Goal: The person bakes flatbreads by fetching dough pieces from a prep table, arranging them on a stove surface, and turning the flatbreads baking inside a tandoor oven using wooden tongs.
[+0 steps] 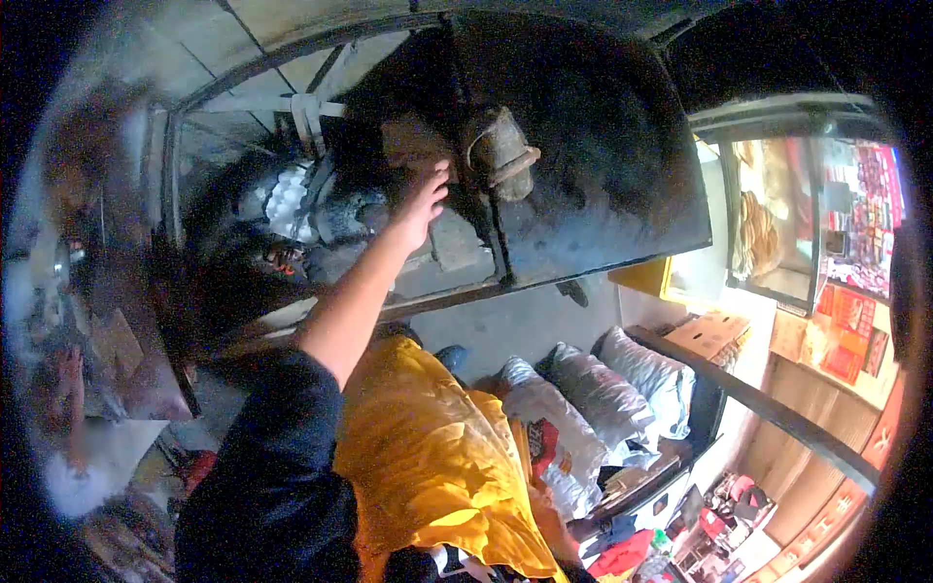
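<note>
My left hand (424,206) reaches over a dark, black-framed work surface (603,209), its fingers stretched out and apart with nothing visible in them. Just to its right is a worn, greyish cylindrical container (503,154) with a band or handle around it. Left of my hand lies a cluster of pale rounded items (290,202), too blurred to name. A yellow apron (428,457) covers my front. Part of my right forearm shows beside the apron's lower right edge, but the right hand itself is hidden.
Several filled whitish sacks (607,403) lie at the lower right, near a grey bar (758,403). Beyond them stand a cardboard box (709,333) and a glass-fronted cabinet (773,219). At the far left, another person's hand (70,374) shows near a dark table edge.
</note>
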`<move>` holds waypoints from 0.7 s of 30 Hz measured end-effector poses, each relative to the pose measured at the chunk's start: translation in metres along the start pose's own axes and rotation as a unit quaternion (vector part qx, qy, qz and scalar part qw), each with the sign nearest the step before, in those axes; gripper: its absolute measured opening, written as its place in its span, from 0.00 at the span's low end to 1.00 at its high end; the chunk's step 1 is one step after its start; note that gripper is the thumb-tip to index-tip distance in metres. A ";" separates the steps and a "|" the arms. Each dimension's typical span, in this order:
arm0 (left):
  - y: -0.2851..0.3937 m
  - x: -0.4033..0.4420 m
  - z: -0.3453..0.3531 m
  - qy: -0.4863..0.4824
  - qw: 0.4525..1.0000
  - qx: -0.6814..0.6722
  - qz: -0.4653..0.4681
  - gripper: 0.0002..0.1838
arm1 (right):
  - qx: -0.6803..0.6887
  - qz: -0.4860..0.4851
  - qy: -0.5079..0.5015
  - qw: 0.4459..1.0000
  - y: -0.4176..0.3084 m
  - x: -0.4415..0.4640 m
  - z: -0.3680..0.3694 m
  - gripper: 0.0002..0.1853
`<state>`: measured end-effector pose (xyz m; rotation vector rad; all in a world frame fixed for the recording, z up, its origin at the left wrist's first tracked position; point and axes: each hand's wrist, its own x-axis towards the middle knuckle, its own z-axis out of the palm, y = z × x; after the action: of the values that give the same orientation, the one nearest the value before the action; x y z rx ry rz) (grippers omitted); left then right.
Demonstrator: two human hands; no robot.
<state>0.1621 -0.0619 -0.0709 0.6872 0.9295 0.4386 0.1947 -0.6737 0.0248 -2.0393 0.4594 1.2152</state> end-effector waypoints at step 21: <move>-0.193 -0.368 -0.072 0.006 0.947 0.315 -0.062 0.12 | -0.056 -0.195 -0.294 0.934 -0.035 0.023 0.036 0.36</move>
<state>-0.0846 -0.4005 -0.0242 1.1972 1.1269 0.0201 0.2054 -0.6230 0.0076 -1.6285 -0.2936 1.5269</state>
